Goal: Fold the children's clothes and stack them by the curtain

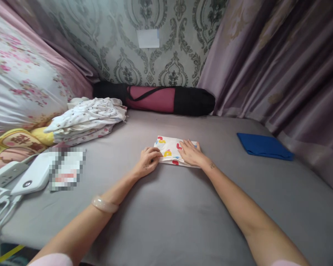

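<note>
Both hands on a folded patterned cloth, lying crosswise in front of the long bag

From here I take the long black-and-maroon bag (151, 99) as my marker, lying along the foot of the wall (108, 40). The folded patterned cloth (170, 147) is on the grey sheet (161, 218), on the person's side of the bag, in front of its right half. Its long axis runs side to side, roughly parallel to the bag; one long edge faces the bag, the other, showing its layers, faces the person.

The right hand (191, 152) is open, fingers spread flat on the cloth's right part and pointing toward the bag, hiding some of the print. The left hand (150, 160) has its fingers curled at the near left corner; I can't tell whether they pinch the fabric.

The blue folded cloth (265, 146) sits beyond the bag's right end and nearer the person, its long axis slanting. A pile of white fabric (90, 118) stands in front of the bag's left end, blocking part of it. Nearer the person than that pile, and left of the bag, are a yellow plush item (19, 146), a power strip (7, 175), a white power bank (34, 173) and a blurred packet (68, 170).
</note>
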A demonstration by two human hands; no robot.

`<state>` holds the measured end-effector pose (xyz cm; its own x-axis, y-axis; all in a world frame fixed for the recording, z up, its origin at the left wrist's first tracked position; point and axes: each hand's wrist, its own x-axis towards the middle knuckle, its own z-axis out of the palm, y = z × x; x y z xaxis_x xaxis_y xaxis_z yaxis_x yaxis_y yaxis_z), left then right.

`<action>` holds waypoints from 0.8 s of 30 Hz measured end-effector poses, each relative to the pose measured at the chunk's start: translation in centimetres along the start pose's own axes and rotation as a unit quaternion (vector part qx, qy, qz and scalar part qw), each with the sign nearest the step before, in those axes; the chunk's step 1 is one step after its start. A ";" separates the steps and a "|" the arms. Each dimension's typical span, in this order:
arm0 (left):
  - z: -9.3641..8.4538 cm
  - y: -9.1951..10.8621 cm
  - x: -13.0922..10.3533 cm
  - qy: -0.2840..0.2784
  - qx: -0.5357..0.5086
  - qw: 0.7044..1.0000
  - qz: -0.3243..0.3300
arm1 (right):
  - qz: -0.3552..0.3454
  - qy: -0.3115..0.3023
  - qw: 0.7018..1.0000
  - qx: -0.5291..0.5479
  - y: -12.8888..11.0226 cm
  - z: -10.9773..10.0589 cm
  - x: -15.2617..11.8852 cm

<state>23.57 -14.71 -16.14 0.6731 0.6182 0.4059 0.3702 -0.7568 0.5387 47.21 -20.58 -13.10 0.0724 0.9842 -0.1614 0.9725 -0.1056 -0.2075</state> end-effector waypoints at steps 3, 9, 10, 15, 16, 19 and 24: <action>0.1 -0.2 -0.1 0.037 -0.003 0.999 -0.008 | -0.019 0.031 0.999 0.009 -2.0 -0.5 0.6; 0.3 -0.5 -0.2 0.078 -0.001 0.996 -0.033 | -0.046 0.073 0.996 0.022 -4.6 1.4 2.4; 0.3 -0.5 -0.2 0.084 -0.003 0.996 -0.038 | -0.042 0.071 0.996 0.021 -4.6 1.8 2.6; 0.3 -1.1 0.0 0.116 -0.021 0.989 -0.091 | -0.042 0.062 0.997 0.017 -4.0 2.6 2.8; 0.3 -1.2 0.0 0.122 -0.024 0.987 -0.102 | -0.041 0.056 0.997 0.015 -4.0 2.5 2.8; 0.4 -1.5 0.0 0.130 -0.026 0.984 -0.117 | -0.031 0.036 0.999 0.015 -4.6 1.8 2.9; 0.5 -1.8 0.0 0.137 -0.016 0.983 -0.122 | -0.046 0.063 0.997 0.021 -7.3 1.3 3.4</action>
<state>23.25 -13.50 -17.48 0.3671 0.8181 0.4426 0.4761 -0.5741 0.6661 40.05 -16.64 -13.42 0.0139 0.9997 -0.0178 0.9666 -0.0180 -0.2557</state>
